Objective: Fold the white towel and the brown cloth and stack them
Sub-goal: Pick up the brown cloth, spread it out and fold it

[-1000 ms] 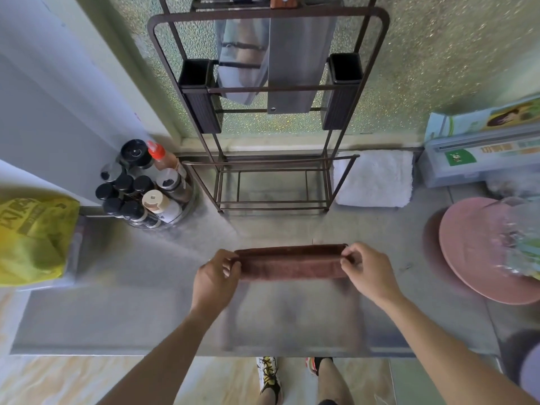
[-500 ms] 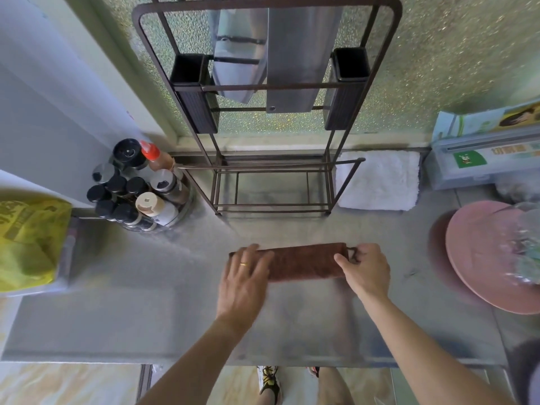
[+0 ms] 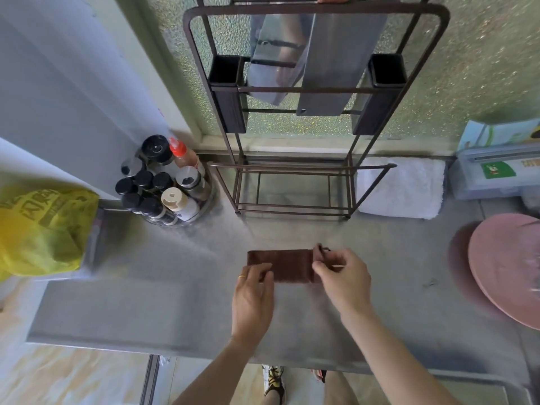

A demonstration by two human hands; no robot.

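Observation:
The brown cloth [image 3: 287,264] lies folded into a small rectangle on the grey steel counter [image 3: 175,302], in front of me. My left hand [image 3: 252,296] rests flat on its near left corner, fingers spread. My right hand [image 3: 342,276] pinches the cloth's right end, where a small loop sticks up. The white towel [image 3: 404,190] lies folded at the back right of the counter, beside the rack, apart from both hands.
A brown metal rack [image 3: 292,182] stands at the back centre against the window. A cluster of spice bottles [image 3: 163,185] sits back left, a yellow bag [image 3: 38,232] at far left. A pink plate [image 3: 508,264] and boxes [image 3: 496,171] are at right.
The brown cloth was a long strip held at both ends. Its left part has been folded over to the right, making it about half as long. My left hand now presses on it.

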